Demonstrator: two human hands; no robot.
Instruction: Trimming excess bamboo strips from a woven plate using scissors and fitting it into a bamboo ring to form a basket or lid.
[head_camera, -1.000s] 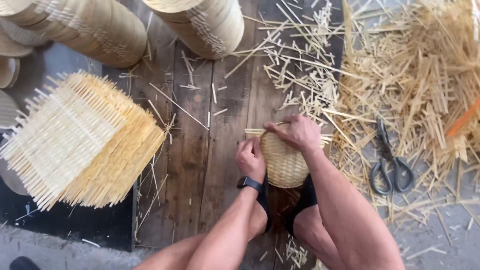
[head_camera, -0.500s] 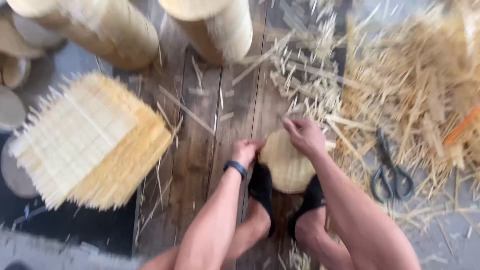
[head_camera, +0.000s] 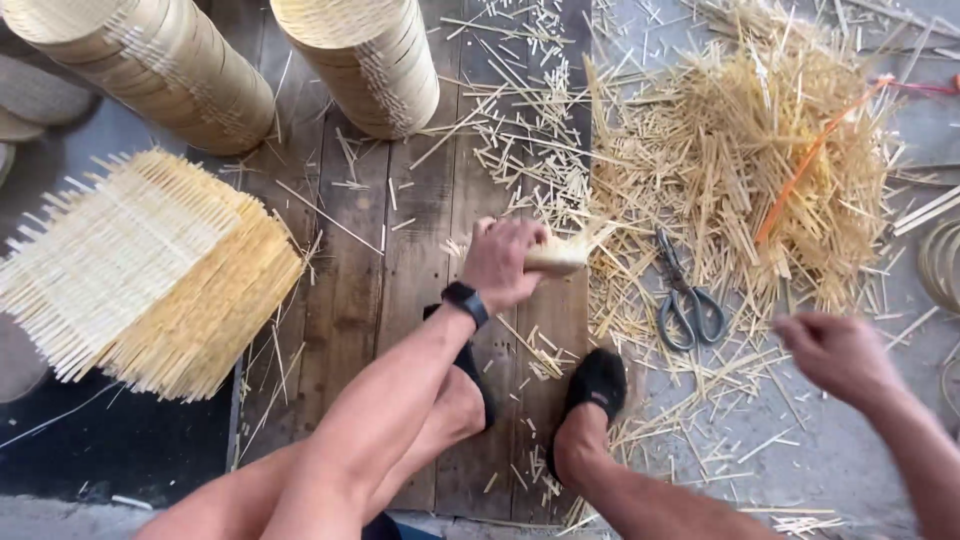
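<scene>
Two hands in view. Your left hand (head_camera: 505, 262) has its fingers clamped on a small woven basket (head_camera: 558, 255), which projects just right of the fingertips above the plank floor (head_camera: 370, 290). Your right hand (head_camera: 838, 352) hangs loosely curled, holding nothing, near the scissors (head_camera: 686, 300) lying left of its fingers among bamboo offcuts (head_camera: 740, 150).

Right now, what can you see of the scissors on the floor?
The scissors lie flat on the grey floor, just right of the wooden boards, at the edge of the pile of straw-coloured slivers. They look like metal, dull grey, with two loop handles toward the person and closed blades pointing away. Loose slivers lie around and partly over them. Neither hand touches them; the right hand is nearest.
</scene>
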